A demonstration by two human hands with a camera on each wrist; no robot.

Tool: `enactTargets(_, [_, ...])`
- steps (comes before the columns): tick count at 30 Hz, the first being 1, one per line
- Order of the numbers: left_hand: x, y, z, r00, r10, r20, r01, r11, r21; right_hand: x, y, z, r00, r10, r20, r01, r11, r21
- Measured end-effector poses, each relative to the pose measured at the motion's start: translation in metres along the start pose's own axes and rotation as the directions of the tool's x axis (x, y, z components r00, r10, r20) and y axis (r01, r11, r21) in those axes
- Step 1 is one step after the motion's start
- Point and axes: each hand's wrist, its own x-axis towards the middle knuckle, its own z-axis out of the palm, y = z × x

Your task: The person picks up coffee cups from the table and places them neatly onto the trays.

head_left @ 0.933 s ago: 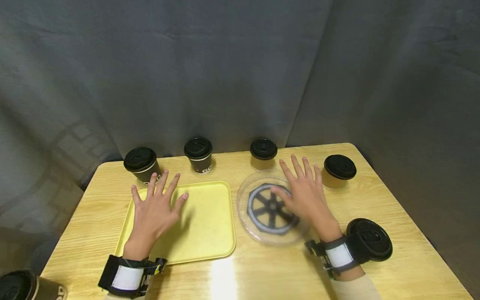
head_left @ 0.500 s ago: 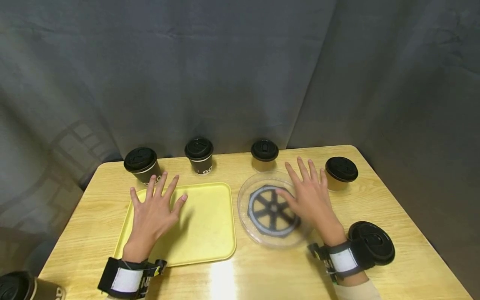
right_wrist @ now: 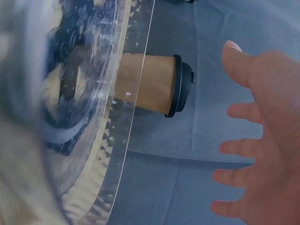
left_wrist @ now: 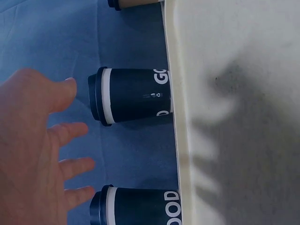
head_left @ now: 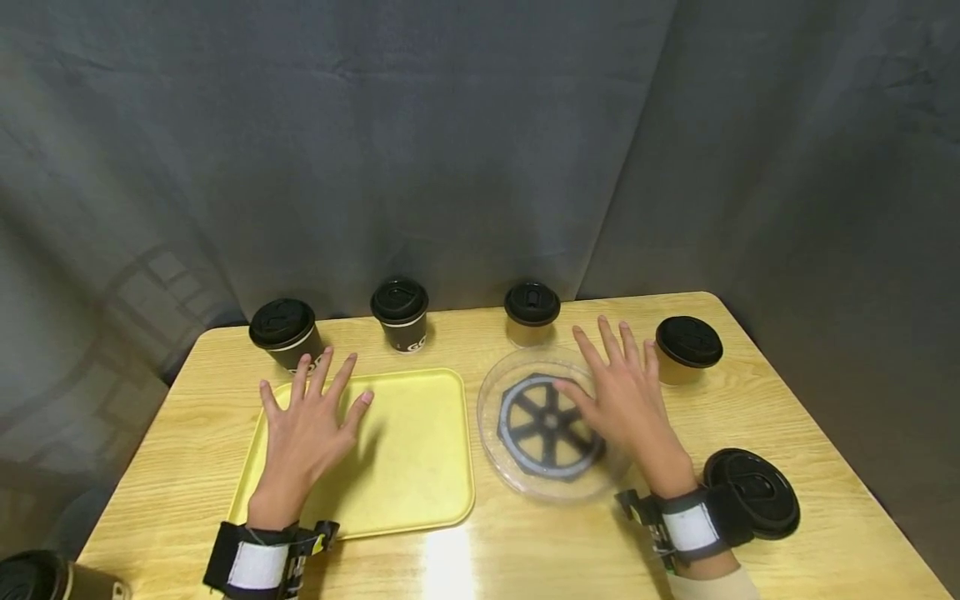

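High downward head view, close sideways wrist views, cups (head_left: 401,317) in common

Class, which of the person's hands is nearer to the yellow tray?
Left. The left hand is spread above the yellow tray; the right hand is off to its right, near the clear round dish.

The wood-grained table (head_left: 540,550) is glossy, the tray (head_left: 420,450) smooth plastic, the clear dish (head_left: 491,442) perhaps plastic, the curtain (head_left: 450,150) matt cloth.

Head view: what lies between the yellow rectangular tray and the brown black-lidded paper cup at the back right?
The right hand and a round transparent disc with dark spokes; the head view shows both.
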Motion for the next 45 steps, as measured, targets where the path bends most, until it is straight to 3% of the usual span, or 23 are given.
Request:
enactTargets(15, [0.01, 0.004, 0.003, 1.0, -0.003, -0.005, 0.003, 1.0, -0.022, 0.006, -0.003, -0.002, 1.0, 0.022, 0.008, -0.022, 0.999, 0.049])
enactTargets(24, [0.006, 0.009, -0.006, 1.0, -0.004, 0.002, 0.004, 1.0, -0.021, 0.0, -0.008, -0.02, 0.999, -0.011, -0.044, 0.014, 0.997, 0.081])
enactTargets(39, [0.001, 0.008, -0.017, 1.0, -0.004, -0.023, 0.004, 1.0, -0.004, 0.0, -0.012, -0.023, 0.999, -0.021, -0.047, 0.026, 0.995, 0.097])
enactTargets(45, [0.0, 0.011, -0.014, 1.0, -0.01, 0.005, 0.01, 1.0, 0.002, 0.0, -0.01, -0.022, 0.999, -0.024, -0.042, 0.027, 0.996, 0.089])
